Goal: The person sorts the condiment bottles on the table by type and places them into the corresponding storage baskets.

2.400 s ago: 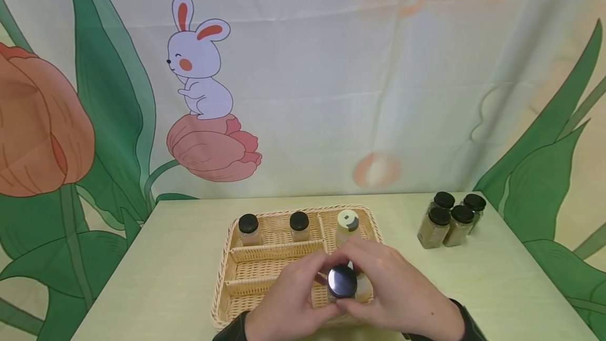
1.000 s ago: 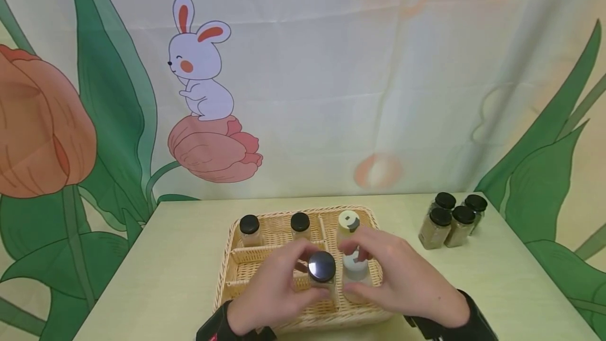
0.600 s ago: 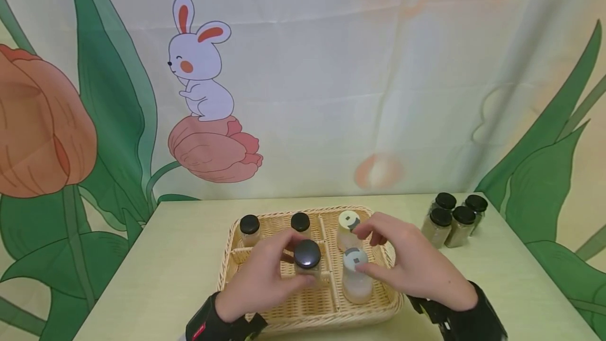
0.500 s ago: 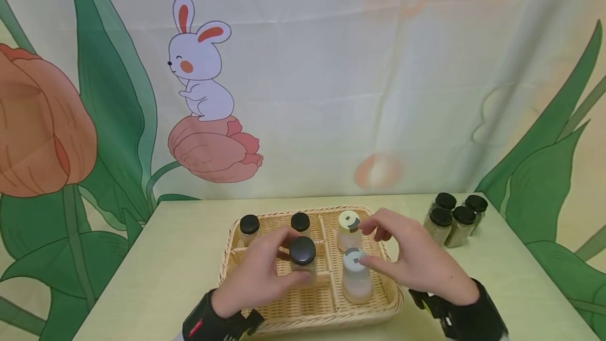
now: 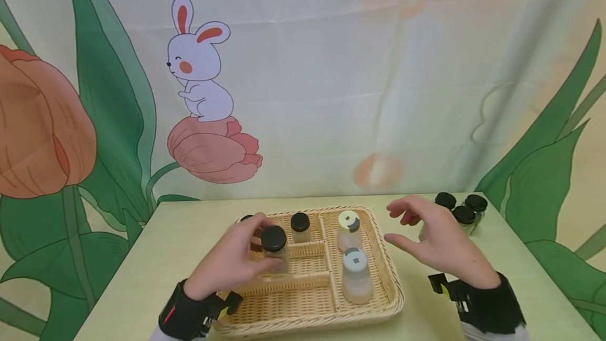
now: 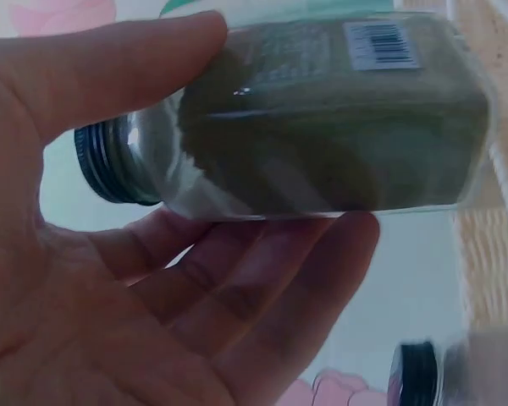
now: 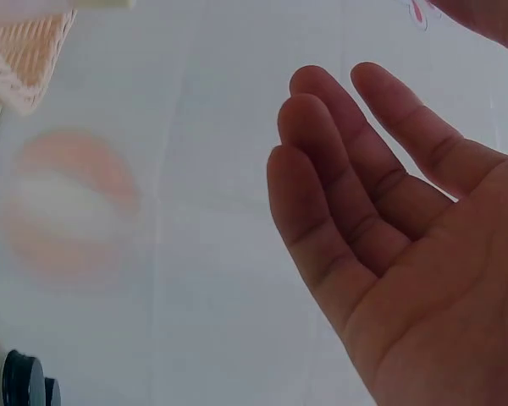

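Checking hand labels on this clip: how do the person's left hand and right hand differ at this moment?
The left hand grips a black-capped spice jar between thumb and fingers; the right hand holds nothing, its fingers loosely spread. The left hand is over the wicker basket, in its left part; the right hand hovers beyond the basket's right rim, in front of the group of black-capped jars on the table. Both wear a dark wrist strap.
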Motion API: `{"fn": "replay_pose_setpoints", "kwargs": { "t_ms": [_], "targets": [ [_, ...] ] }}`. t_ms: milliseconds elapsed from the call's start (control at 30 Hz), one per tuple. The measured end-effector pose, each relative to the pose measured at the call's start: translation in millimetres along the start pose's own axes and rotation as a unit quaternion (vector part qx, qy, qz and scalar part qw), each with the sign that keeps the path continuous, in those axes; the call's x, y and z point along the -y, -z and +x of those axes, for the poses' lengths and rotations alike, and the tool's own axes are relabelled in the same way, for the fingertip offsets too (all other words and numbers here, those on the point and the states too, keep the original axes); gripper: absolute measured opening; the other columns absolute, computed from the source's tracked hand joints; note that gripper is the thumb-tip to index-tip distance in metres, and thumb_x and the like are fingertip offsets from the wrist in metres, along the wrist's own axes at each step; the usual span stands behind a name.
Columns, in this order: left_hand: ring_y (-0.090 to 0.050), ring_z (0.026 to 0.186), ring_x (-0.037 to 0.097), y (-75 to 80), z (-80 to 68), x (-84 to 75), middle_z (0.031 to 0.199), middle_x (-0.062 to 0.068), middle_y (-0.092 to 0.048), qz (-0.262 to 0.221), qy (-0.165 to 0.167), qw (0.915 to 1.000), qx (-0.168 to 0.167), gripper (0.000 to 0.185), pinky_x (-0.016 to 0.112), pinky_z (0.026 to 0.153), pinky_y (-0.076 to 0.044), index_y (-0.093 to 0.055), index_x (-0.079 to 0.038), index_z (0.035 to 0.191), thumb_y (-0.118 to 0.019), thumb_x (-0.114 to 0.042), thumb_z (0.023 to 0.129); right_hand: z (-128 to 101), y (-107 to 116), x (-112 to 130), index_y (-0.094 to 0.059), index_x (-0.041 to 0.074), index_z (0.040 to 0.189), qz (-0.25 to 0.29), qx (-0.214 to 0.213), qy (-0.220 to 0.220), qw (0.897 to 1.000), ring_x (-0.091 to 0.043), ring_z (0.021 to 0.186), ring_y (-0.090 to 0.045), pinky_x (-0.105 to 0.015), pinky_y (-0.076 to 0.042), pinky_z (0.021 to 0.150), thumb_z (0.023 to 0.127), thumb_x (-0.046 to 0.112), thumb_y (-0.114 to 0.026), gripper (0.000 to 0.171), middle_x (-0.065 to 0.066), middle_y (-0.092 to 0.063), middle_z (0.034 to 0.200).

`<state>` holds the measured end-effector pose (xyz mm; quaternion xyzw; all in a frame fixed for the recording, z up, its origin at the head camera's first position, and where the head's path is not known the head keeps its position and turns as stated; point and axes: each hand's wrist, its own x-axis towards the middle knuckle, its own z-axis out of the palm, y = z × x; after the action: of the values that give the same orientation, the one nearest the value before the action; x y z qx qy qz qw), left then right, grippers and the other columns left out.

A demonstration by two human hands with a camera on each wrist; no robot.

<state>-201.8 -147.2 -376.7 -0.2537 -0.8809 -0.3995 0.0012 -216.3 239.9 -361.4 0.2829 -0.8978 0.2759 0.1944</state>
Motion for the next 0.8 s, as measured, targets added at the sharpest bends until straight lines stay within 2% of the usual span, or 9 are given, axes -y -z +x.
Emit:
{"fn": "replay_pose_setpoints", "kwargs": {
  "t_ms": [300,533,800],
  "targets": [
    [-0.062,0.085,0.007,15.7,-4.5,11.6,0.096,-0.012,-0.063,0.024,0.002,0.9996,0.017,0.048,0.032,0.075,-0.053,-0.055,-0.023,0.107,-0.089,-0.023,0.072,-3,1,-19,-0.064,0.018,0.109,-0.012,0.005,-0.034,0.999,-0.009,0.080,-0.058,-0.032,-0.052,0.070,0.075,0.024,-0.087,0.042,0.009,-0.063,0.096],
    [-0.062,0.084,0.007,21.7,-5.1,21.2,0.093,-0.014,-0.064,0.023,0.022,0.9994,0.016,0.047,0.031,0.073,-0.053,-0.054,-0.025,0.104,-0.088,-0.023,0.073,-7,7,-33,-0.063,0.017,0.112,-0.002,0.010,-0.072,0.997,-0.015,0.082,-0.061,-0.033,-0.052,0.070,0.080,0.032,-0.082,0.039,0.005,-0.065,0.098],
    [-0.062,0.087,0.013,30.7,-6.3,32.1,0.098,-0.006,-0.063,0.021,0.033,0.9987,0.033,0.046,0.031,0.072,-0.054,-0.054,-0.019,0.106,-0.087,-0.021,0.074,-12,9,-50,-0.064,0.015,0.112,-0.010,0.000,-0.097,0.995,-0.016,0.081,-0.062,-0.037,-0.052,0.071,0.082,0.035,-0.080,0.039,0.002,-0.066,0.100]
  ]
}}
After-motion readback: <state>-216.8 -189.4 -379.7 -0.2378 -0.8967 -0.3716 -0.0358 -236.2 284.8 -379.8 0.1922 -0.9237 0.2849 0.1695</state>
